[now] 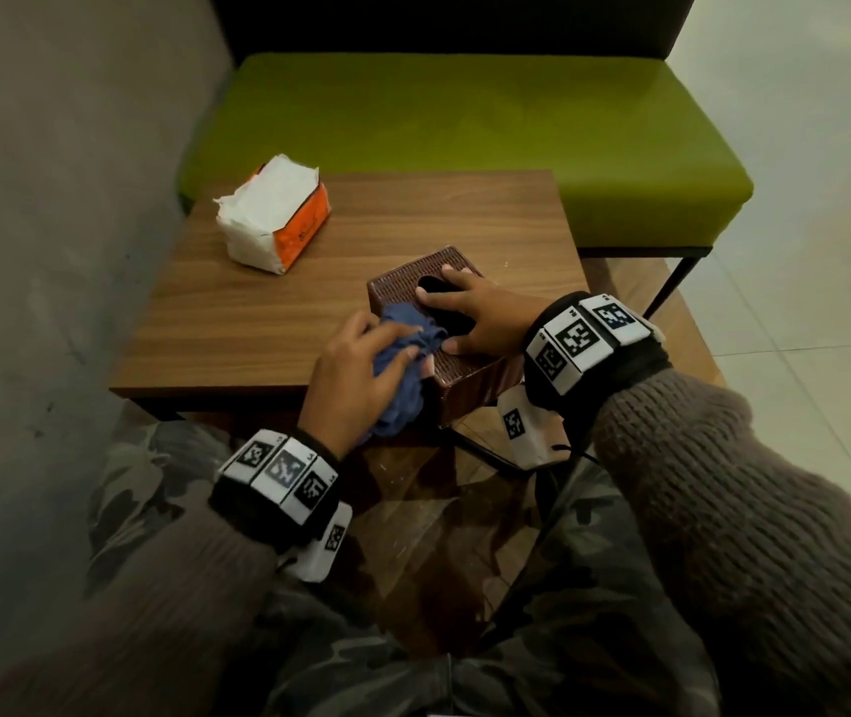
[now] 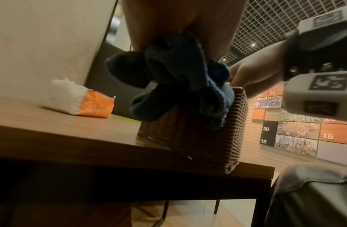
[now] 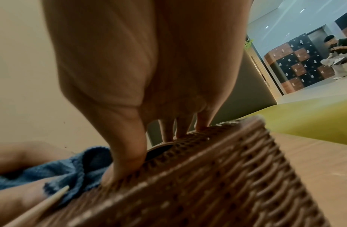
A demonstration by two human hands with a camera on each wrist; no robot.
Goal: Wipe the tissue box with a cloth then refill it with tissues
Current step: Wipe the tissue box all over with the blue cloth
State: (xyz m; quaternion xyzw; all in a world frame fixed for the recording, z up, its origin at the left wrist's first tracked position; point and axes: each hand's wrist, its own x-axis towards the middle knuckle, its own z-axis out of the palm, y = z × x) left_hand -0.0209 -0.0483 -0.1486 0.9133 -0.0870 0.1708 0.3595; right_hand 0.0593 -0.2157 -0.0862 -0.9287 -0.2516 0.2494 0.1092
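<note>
A: Start nearest the body. What is the left hand [image 1: 348, 377] doing?

B: Its fingers are curled round a bunched blue cloth [image 1: 405, 364], which it presses against the near-left corner of the woven brown tissue box [image 1: 457, 367]. Part of the cloth hangs down the box's near side.

A: And the right hand [image 1: 485, 315]?

B: It lies flat on the lid with fingers spread and straight, some across the dark oval opening [image 1: 441, 302], the thumb beside the cloth. It holds nothing; it just pins the box down.

A: Where does the box sit?

B: At the near edge of the wooden table [image 1: 268, 323], one corner looking to overhang slightly. So I would keep that right palm bearing down and wipe inward, away from the edge, so the box isn't dragged off.

A: Any advice on the cloth?

B: The weave likely traps dust, so a flatter pad of cloth, worked along the ridges and down each side, should serve better than a ball.

A: Farther back?

B: The opened orange tissue pack [image 1: 273, 222] waits near the table's far-left corner, well apart, untouched. Beyond is a green bench [image 1: 464, 116].
</note>
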